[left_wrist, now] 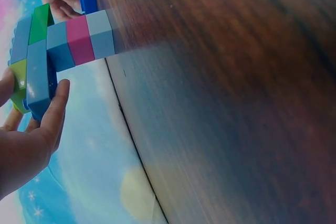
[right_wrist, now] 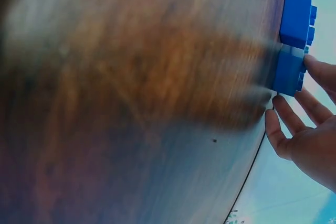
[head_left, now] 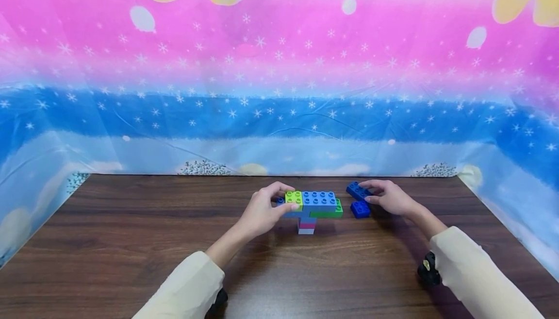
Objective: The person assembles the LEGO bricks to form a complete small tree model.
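A T-shaped stack of toy building blocks (head_left: 319,197) stands on the table, with a lime block and a light blue block on top. Below them a green block (left_wrist: 40,23) and another blue block sit over a narrow column of blue, pink and white blocks. My left hand (head_left: 263,210) grips the stack's left end, thumb on the lime block (left_wrist: 19,80) and fingers round the far side. Farther right, my right hand (head_left: 390,197) pinches the end of a long dark blue block (head_left: 357,191) between thumb and fingers. A shorter dark blue block (right_wrist: 296,18) lies just in front of it.
The brown wooden table (head_left: 144,241) reaches back to a patterned cloth (head_left: 279,115) that hangs behind and along both sides. Dark devices are strapped under both wrists, one a black wrist camera (head_left: 429,269) below the right sleeve.
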### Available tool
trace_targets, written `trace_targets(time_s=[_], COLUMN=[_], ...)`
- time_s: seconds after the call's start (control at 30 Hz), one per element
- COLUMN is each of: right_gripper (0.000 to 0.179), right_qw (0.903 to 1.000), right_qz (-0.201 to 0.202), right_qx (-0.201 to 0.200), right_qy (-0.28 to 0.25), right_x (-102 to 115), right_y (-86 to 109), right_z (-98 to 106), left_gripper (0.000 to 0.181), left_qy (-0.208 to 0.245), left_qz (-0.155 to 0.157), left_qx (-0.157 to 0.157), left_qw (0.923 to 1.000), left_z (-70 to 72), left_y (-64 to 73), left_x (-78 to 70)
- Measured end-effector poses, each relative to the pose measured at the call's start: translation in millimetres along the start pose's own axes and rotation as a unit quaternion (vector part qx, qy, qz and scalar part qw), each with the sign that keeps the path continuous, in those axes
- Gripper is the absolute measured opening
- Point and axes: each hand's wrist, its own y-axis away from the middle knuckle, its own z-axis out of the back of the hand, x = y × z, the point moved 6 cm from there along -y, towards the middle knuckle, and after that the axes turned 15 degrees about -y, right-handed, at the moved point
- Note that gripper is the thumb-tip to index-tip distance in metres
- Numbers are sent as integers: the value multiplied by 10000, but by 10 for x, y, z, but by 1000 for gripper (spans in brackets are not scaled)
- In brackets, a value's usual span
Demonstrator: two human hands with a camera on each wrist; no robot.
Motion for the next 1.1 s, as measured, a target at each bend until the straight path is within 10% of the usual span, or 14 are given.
trace_targets(time_s=[1.1], right_gripper=[41], right_qw=[9996], right_qz=[170], right_qx=[203], right_qy=[-74], right_x=[-42], right_y=[146], right_z=[49], left_gripper=[27], left_qy=[-112], left_qz=[7], left_qx=[32], left_qw=[9999], left_z=[0], left_y=[7], left_x=[2])
